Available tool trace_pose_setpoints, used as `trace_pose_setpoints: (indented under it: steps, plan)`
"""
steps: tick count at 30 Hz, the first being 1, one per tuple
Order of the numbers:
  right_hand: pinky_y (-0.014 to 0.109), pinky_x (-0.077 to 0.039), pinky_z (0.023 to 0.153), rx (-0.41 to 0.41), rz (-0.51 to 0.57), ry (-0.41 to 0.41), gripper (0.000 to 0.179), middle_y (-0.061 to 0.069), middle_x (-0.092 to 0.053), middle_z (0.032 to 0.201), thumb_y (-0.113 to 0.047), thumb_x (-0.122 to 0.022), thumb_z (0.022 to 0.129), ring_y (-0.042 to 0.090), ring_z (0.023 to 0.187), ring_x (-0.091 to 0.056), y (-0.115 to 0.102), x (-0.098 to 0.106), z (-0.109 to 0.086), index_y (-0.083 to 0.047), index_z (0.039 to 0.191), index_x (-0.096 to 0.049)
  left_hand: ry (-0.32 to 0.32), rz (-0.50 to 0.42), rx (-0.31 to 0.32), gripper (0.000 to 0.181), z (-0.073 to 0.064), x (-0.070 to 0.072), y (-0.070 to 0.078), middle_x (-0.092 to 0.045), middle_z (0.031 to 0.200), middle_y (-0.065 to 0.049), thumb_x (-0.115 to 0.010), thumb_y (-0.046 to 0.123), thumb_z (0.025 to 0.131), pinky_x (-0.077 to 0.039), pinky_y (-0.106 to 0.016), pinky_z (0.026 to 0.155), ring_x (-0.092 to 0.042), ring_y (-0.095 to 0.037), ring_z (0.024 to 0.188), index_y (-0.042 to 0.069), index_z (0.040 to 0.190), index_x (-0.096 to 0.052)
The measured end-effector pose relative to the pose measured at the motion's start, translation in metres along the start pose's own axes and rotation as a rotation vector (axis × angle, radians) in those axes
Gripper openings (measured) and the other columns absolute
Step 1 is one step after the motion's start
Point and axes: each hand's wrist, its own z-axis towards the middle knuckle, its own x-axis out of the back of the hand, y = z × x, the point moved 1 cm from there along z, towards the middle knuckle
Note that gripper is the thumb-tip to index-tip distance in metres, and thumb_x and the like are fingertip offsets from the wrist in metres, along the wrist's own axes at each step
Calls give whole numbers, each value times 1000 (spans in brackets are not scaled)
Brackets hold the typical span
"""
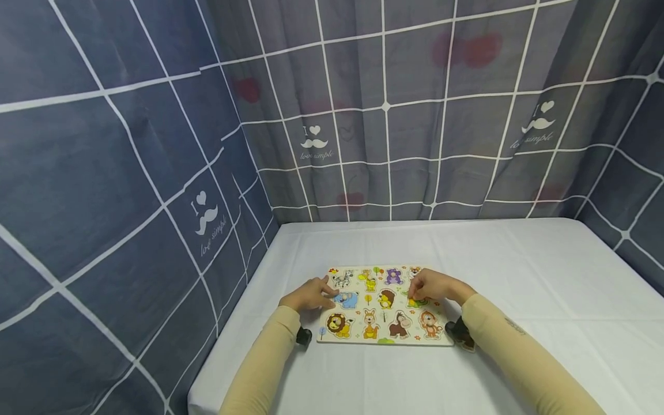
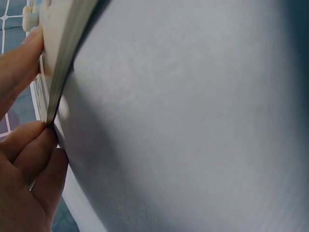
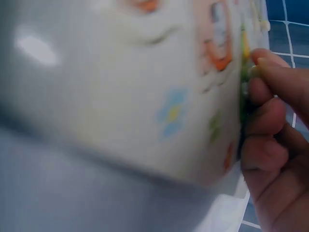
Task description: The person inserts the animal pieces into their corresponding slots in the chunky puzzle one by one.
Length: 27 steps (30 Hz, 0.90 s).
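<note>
A wooden animal puzzle board [image 1: 384, 317] lies flat on the white table, with pieces such as a lion [image 1: 339, 325], an elephant [image 1: 346, 300] and a hedgehog [image 1: 386, 298] in it. My left hand [image 1: 311, 294] holds the board's left edge: the thumb rests on its face and the other fingers [image 2: 41, 145] are at the rim. On the right side, my right hand [image 1: 430, 285] pinches a green and yellow puzzle piece [image 1: 417, 302] between thumb and fingers, right over the board. The fingers partly cover this piece and the one above it.
White cloth covers the table [image 1: 498, 259] around the board. Dark blue-grey checked curtains [image 1: 384, 144] stand behind and at both sides. Black wrist devices sit beneath both wrists, the right one [image 1: 460, 334] close to the board's lower right corner.
</note>
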Motion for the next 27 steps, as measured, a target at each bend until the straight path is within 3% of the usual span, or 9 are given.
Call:
trace_pose_setpoints:
  steps: [9,15,27]
  plan:
    - [24,-45,58,14,-9,64,9,5,-68,79,1,-69,88,10,65,-51,-2,-1,-6,3,94,-74,-1,1,5,41,0,0,1,-30,163,-15,-80,24,84,-20,-55,125,-23,-40,152,19,125,-70]
    - [24,-46,58,-21,-45,86,11,5,-69,83,0,-71,87,11,66,-52,-6,0,-8,1,97,-76,-2,-13,2,41,0,0,1,-30,163,-15,-80,23,84,-20,-54,125,-23,-40,152,18,123,-71]
    - [25,-49,57,-60,-10,65,13,8,-68,93,-1,-69,88,12,62,-54,-5,6,-18,3,98,-75,0,-15,-12,40,1,1,2,-33,161,-17,-81,21,83,-21,-55,124,-25,-41,151,16,121,-72]
